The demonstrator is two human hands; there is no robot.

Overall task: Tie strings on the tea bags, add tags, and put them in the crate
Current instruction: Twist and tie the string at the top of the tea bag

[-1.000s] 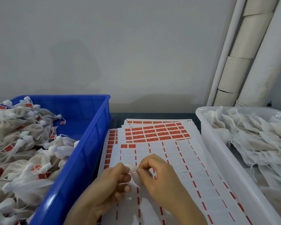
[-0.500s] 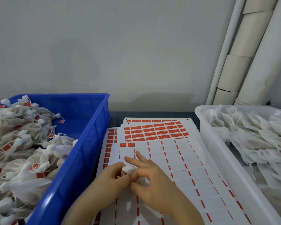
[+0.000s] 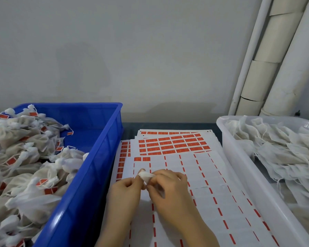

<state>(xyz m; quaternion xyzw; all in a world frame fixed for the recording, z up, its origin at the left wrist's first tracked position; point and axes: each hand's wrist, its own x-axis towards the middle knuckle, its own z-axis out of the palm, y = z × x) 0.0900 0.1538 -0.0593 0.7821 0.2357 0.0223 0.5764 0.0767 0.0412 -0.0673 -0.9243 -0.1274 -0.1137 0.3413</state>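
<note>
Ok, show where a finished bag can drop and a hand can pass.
Free: far right corner of the blue crate, between the tagged bags and its walls; the dark table strip behind the tag sheets. Crowded: white bin, heaped with untied bags.

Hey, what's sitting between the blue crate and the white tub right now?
In the head view, stacked tag sheets lie there, and above them the left hand and right hand pinch a small tea bag.

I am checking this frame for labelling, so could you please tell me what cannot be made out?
Head view: the left hand and right hand cover most of the tea bag, hiding any knot.
Head view: tags too small to read.
Head view: edges cut off the blue crate.
</note>
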